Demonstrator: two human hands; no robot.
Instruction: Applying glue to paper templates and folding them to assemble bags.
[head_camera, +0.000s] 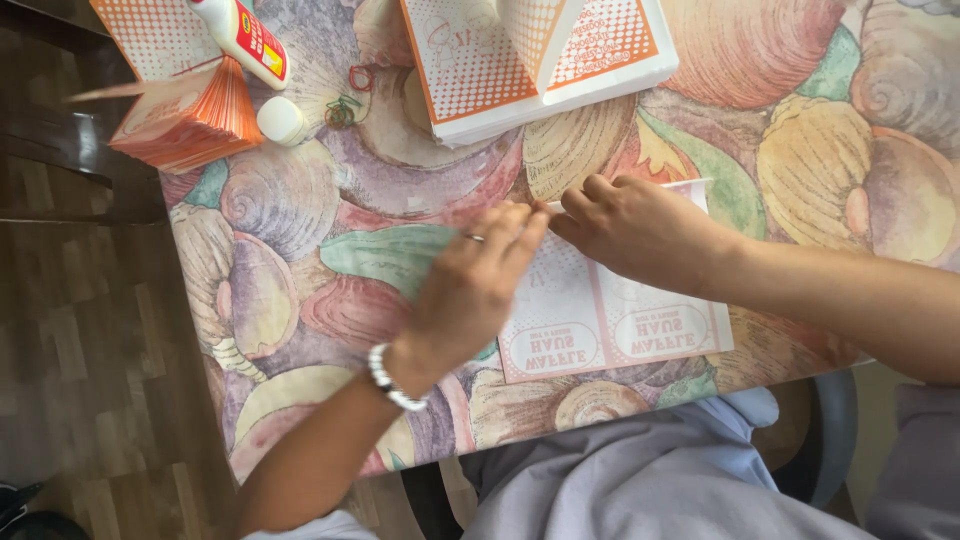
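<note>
on the shell cloth (300, 200) we've a done stack (190, 120) & glue (245, 38) set aside, left hand (475, 285) & right hand (630, 228) fingers pinching the sheet's (600, 320) top fold, unglued yet.

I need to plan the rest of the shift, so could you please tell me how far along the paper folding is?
Done: a stack of folded orange pieces sits at the table's far left corner, beside a glue bottle. In hand: the left hand and right hand press the top edge of one printed sheet flat on the shell-patterned table. Left: a pile of flat sheets waits beyond it.
</note>
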